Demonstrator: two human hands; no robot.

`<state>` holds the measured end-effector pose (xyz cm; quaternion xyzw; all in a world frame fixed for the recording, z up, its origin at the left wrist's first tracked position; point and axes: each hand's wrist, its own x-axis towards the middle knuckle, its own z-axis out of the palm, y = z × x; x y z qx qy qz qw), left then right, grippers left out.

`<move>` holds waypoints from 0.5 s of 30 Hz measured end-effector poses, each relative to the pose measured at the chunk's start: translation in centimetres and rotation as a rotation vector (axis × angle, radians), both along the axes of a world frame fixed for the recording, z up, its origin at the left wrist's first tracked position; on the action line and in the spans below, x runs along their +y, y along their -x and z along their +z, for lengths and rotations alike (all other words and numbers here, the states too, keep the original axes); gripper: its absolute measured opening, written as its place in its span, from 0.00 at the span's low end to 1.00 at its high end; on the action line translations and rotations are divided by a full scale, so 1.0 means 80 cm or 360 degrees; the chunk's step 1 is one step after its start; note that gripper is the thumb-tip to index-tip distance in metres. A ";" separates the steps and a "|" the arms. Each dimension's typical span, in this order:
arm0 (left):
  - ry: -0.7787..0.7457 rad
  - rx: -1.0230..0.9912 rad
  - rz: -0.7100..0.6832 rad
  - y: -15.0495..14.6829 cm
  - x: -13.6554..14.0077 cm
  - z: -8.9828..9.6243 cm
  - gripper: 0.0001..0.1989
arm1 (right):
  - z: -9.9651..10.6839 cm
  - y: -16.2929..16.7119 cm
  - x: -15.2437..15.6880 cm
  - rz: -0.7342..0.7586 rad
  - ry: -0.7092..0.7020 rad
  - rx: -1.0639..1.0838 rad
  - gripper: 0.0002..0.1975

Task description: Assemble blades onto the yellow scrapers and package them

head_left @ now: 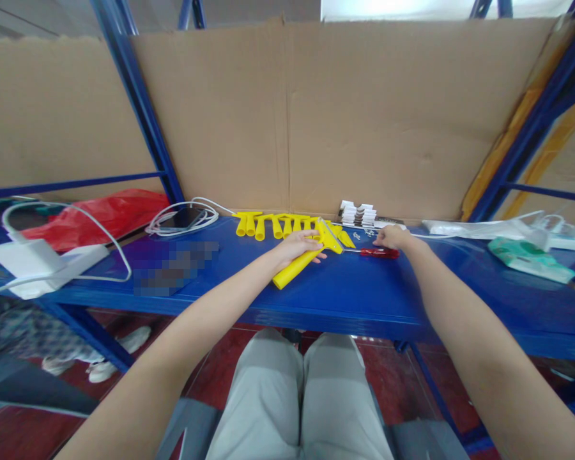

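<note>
My left hand [298, 246] is wrapped round a yellow plastic scraper [294, 271], whose round handle points toward me and whose wide head faces away to the right. To its right, a screwdriver [379, 253] with a clear red handle lies on the blue table [335, 294]. Just behind that handle, my right hand [391, 237] is down at the tabletop with its fingers pinched together; whatever they hold is too small to make out. Small metal screws [357, 236] lie scattered beside those fingertips.
Several yellow scraper handles [278, 228] line the back near the cardboard wall [287, 115]. White clip-like pieces [359, 214] are stacked behind the screws. A coiled white cable [163, 225], a red bag [100, 220] and a white adapter [33, 259] occupy the left; a green packet [527, 259] lies right.
</note>
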<state>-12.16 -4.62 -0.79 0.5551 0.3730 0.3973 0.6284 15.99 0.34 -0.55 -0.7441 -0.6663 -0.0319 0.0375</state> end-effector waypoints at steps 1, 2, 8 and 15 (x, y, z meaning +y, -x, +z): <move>-0.0011 0.0004 0.0001 0.000 0.000 0.000 0.29 | 0.001 0.001 -0.002 0.0000 -0.0001 -0.0001 0.09; -0.0024 0.0011 0.0001 0.000 0.000 0.000 0.28 | 0.003 0.002 -0.004 -0.0002 -0.0001 0.0000 0.09; -0.0098 0.0112 -0.0024 0.000 0.003 -0.003 0.25 | 0.008 0.003 -0.007 -0.0019 0.0045 0.0012 0.07; -0.0071 0.0029 -0.0077 0.003 0.011 -0.009 0.18 | 0.005 0.001 -0.006 0.0080 0.0117 0.0065 0.09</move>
